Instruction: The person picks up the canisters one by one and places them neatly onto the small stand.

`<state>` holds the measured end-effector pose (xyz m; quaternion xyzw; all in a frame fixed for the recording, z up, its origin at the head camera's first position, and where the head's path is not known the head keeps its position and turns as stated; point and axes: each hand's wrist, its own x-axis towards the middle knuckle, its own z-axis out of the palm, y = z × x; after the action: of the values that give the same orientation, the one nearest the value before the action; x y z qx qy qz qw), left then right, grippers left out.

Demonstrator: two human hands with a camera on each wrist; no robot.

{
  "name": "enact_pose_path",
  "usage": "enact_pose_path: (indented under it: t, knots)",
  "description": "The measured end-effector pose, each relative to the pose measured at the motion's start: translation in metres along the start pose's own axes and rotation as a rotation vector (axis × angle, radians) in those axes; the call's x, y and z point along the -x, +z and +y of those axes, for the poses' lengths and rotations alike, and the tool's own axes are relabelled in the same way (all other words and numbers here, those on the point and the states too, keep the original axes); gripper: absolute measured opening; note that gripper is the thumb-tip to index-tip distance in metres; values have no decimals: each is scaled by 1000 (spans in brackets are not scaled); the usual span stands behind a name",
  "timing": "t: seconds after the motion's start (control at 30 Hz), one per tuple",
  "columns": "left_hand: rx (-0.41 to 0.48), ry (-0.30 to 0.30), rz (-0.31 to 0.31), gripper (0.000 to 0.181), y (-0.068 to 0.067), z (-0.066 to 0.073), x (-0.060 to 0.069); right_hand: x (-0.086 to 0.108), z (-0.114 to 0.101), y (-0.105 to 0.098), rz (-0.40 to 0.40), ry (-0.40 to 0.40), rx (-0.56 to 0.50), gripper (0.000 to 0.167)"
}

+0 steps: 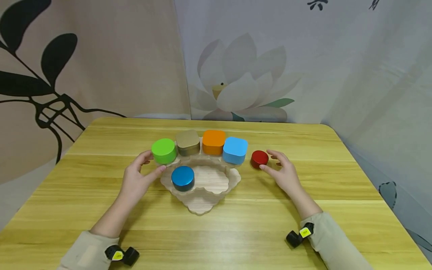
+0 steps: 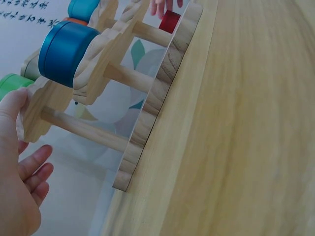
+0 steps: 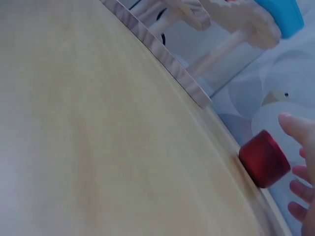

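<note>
A three-tier wooden stand (image 1: 200, 205) rises from the table in scalloped steps. On its top tier sit a green round tin (image 1: 164, 151), a gold tin (image 1: 188, 143), an orange tin (image 1: 214, 142) and a light blue tin (image 1: 235, 150). A dark blue round tin (image 1: 183, 178) is on the middle tier. My left hand (image 1: 140, 174) is at the green tin, thumb by its lower front edge; the left wrist view shows the other fingers loosely bent below. To the right, a red round tin (image 3: 264, 159) stands on the table, with my right hand (image 1: 281, 171) spread beside it.
The wooden table (image 1: 229, 240) spreads around the stand. Behind it hangs a printed cloth backdrop (image 1: 243, 75) with a lotus and dark leaves. Each sleeve carries a small black camera mount (image 1: 121, 255).
</note>
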<state>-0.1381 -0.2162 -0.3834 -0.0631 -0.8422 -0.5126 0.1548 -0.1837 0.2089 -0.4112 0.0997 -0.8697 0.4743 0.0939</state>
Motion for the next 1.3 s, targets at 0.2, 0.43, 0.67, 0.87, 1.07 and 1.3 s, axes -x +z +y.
enact_pose_path:
  t: [0.2, 0.43, 0.67, 0.87, 1.07, 1.3]
  knots:
    - [9, 10, -1, 52, 0, 1, 1, -8, 8, 0, -57, 61, -39, 62]
    - [14, 22, -2, 52, 0, 1, 0, -16, 12, 1, -95, 98, -64, 64]
    - [13, 20, 3, 53, 0, -1, 0, -18, 13, 5, -87, 96, -66, 62]
    - [15, 17, -1, 53, 0, 0, 0, -17, 12, 6, -67, 114, -82, 59]
    - [13, 8, -5, 53, -1, 1, 1, -17, 15, 7, -57, 101, -86, 60]
    - [11, 6, -4, 53, -1, 2, 1, -15, 14, 7, -44, 116, -87, 59]
